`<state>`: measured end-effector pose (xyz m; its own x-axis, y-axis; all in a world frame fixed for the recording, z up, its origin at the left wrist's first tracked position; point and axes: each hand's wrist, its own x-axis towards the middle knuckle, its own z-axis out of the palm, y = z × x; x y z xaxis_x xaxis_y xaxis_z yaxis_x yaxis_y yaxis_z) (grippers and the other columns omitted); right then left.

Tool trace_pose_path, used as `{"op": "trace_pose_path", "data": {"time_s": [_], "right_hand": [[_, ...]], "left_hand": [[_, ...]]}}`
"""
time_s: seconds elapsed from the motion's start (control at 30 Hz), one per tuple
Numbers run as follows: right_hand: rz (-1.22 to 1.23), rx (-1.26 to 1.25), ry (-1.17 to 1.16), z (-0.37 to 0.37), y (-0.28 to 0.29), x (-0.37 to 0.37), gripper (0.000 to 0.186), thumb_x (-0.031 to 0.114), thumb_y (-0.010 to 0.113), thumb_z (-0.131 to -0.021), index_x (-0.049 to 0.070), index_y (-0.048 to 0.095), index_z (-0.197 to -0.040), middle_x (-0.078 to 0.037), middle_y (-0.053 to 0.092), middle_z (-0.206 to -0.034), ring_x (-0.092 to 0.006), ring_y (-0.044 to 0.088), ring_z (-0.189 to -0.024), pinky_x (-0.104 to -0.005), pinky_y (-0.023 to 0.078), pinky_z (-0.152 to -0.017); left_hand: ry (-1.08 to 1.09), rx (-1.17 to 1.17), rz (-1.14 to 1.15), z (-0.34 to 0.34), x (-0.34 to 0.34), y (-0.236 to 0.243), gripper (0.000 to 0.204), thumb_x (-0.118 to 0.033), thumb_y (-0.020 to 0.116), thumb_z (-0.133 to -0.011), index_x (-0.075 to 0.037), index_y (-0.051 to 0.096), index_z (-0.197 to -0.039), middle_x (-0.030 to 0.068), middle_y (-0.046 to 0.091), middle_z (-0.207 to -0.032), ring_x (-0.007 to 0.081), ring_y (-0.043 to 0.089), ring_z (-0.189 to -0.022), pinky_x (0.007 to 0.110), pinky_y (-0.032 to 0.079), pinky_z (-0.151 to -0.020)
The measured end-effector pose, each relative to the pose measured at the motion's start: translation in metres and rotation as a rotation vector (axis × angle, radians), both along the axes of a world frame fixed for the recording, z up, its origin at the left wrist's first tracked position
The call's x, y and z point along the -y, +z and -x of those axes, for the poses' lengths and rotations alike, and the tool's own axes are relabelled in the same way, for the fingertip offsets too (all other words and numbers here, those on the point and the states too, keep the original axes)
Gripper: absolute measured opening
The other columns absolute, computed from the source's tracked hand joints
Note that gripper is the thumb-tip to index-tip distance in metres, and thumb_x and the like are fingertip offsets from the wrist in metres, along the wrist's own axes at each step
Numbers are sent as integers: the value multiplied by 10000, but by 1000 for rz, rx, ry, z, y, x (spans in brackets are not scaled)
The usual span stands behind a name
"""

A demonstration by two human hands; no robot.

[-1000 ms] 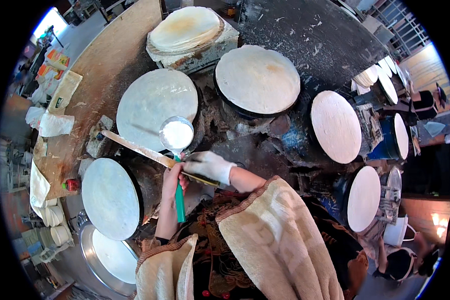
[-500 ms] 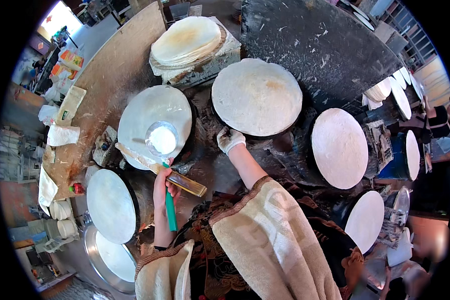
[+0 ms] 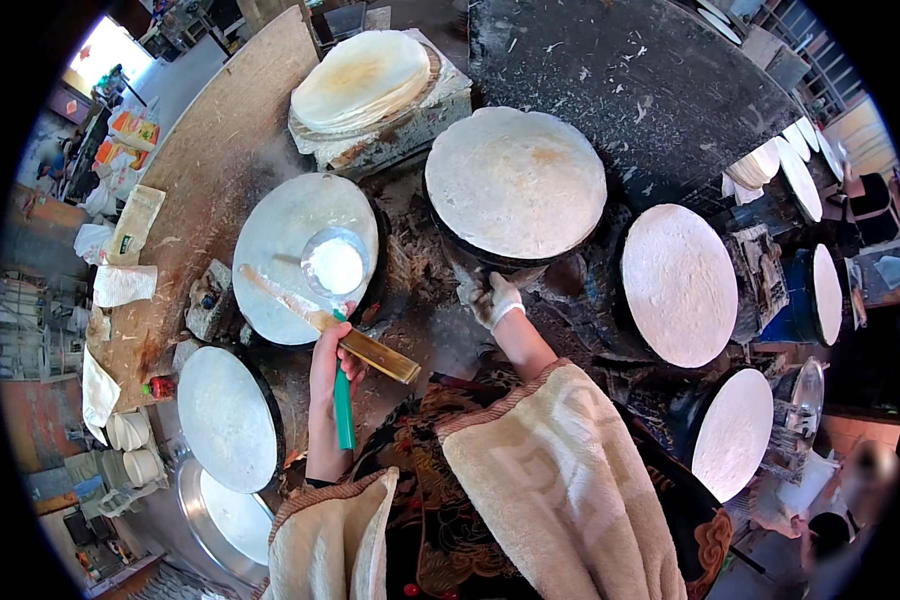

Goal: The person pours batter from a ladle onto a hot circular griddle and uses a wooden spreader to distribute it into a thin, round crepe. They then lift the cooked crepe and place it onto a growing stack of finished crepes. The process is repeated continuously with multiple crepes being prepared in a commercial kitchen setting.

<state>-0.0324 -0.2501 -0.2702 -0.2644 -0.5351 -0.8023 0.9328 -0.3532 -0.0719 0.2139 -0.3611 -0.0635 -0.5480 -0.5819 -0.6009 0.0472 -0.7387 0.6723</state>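
Note:
My left hand is closed around both a green-handled ladle and a long wooden spatula. The ladle's bowl holds white batter over the left round griddle; the spatula's pale end also lies over that griddle. My right hand, in a dirty white glove, is curled just below the near rim of the middle griddle, on a dark part whose shape I cannot make out. That griddle carries a pale round flatbread layer with a browned patch.
More griddles stand at right and lower left. A stack of flatbreads sits behind. A steel basin is at lower left. A curved board and dark panel border the stations. A co-worker is far right.
My right hand has left the wooden spatula and moved forward and right to below the middle griddle. My left hand keeps both tools and has shifted slightly left and down.

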Motion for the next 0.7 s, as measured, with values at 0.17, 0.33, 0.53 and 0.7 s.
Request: {"op": "trace_pose_path", "data": {"time_s": [0.17, 0.33, 0.53, 0.7], "right_hand": [[-453, -540, 328, 25, 35, -46, 207, 229, 583, -827, 90, 571, -674, -51, 544, -568, -132, 459, -432, -307, 371, -382], [-672, -1043, 210, 146, 112, -65, 250, 272, 620, -830, 41, 616, -736, -58, 609, -648, -119, 536, -508, -252, 436, -484], [-1324, -1423, 491, 311, 103, -44, 581, 409, 722, -710, 42, 597, -1143, -155, 624, -1102, -276, 599, -1000, -349, 463, -867], [-1220, -1284, 809, 365, 89, -5, 913, 363, 796, -638, -85, 385, -1319, -209, 414, -1372, -282, 429, -1257, -320, 362, -1019]], "left_hand": [[17, -16, -43, 5, 4, -3, 422, -223, 518, -880, -108, 473, -1283, -87, 372, -449, 46, 351, -309, 211, 267, -298], [86, -102, -102, 10, 0, 0, 442, -194, 527, -874, -79, 457, -1295, -100, 373, -465, 31, 361, -320, 191, 283, -296], [261, -101, -123, 4, -19, 2, 435, -180, 509, -883, -44, 447, -1292, -91, 386, -465, 30, 363, -320, 177, 302, -293], [394, -94, -131, -5, -36, 6, 416, -168, 487, -893, -40, 456, -1287, -86, 402, -470, 30, 361, -322, 176, 306, -295]]}}
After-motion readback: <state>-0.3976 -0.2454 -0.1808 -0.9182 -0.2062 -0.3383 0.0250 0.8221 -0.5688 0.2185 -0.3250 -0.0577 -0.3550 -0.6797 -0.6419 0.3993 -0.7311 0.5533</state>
